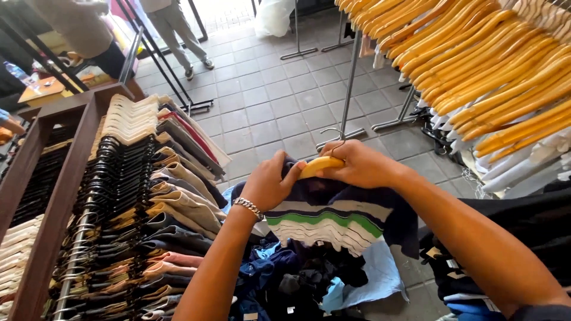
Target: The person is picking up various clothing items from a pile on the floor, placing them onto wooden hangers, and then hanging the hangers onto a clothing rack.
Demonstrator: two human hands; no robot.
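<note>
**A:** What are the hands on?

**B:** Both meet just below the centre of the view. The right hand (360, 165) has its fingers curled and pressed together over a yellow wooden clothes hanger with a thin metal hook (320, 165); the hook pokes up toward twelve o'clock from the knuckles. The left hand (269, 184), with a silver chain bracelet (248, 207) at the wrist, sits just at nine o'clock of the hanger, its fingers bent and closed on the collar edge of a dark navy knit shirt with white and green chest stripes (324, 223).

**A:** And where is that shirt?

**B:** It hangs down from both hands toward six o'clock, touching the hanger at its top. Under it, at six o'clock, lies a loose heap of dark and light-blue garments (309, 279).

**A:** What surrounds them?

**B:** At nine o'clock, a brown wooden rack (59, 196) packed with folded trousers in tan, grey and black on black and cream clip hangers (119, 172). At two o'clock, a dense row of yellow wooden hangers (476, 71) carrying white garments on a metal rail. The grey tiled floor (267, 101) stretches to twelve o'clock, where another person's legs in grey trousers (175, 27) stand near eleven o'clock, well apart from the hands.
</note>
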